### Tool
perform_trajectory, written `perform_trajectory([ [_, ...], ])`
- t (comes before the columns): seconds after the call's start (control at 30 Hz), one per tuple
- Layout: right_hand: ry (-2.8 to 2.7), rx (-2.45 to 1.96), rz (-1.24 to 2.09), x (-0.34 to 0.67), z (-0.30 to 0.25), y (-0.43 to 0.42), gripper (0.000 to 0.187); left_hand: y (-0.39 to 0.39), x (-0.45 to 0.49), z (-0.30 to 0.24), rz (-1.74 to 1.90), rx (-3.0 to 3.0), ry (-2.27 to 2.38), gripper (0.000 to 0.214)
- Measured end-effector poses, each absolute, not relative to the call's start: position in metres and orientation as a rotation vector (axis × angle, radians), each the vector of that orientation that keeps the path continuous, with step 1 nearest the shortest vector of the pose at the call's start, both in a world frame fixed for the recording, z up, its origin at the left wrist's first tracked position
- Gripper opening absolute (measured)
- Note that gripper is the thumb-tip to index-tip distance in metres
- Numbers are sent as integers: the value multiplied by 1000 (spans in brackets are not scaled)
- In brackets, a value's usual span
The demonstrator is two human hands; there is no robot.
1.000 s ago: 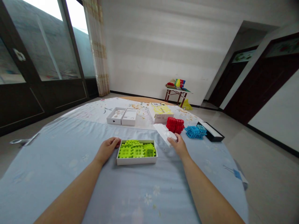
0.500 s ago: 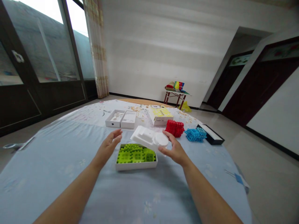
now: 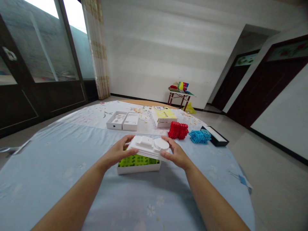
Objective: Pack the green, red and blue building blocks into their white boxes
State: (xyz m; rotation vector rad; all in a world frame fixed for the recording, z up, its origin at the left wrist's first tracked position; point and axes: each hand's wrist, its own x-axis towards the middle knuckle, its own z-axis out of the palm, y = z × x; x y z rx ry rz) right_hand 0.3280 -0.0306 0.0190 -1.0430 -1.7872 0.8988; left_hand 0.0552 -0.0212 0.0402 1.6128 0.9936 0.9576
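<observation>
Left hand [image 3: 120, 150] and right hand [image 3: 178, 154] pinch white tray [image 3: 148, 147] at opposite ends

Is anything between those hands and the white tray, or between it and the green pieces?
Nothing visible. The left hand and right hand both grip the white tray at its ends. Nothing shows between it and the green pieces in the white box, though the tray hides some.
</observation>
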Motion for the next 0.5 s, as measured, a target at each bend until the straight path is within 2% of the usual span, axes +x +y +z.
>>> perform_trajectory([
  [0.17,-1639,-1013,1017,322,20,-28,64,-25,58,48,1022,1592,1135,55],
  [0.37,-1496,-1166,628,317,26,-30,49,-30,67,50,1279,1623,1387,60],
  [0.5,-1520,-1209,632,313,27,-33,46,-33,73,52,1423,1622,1547,63],
])
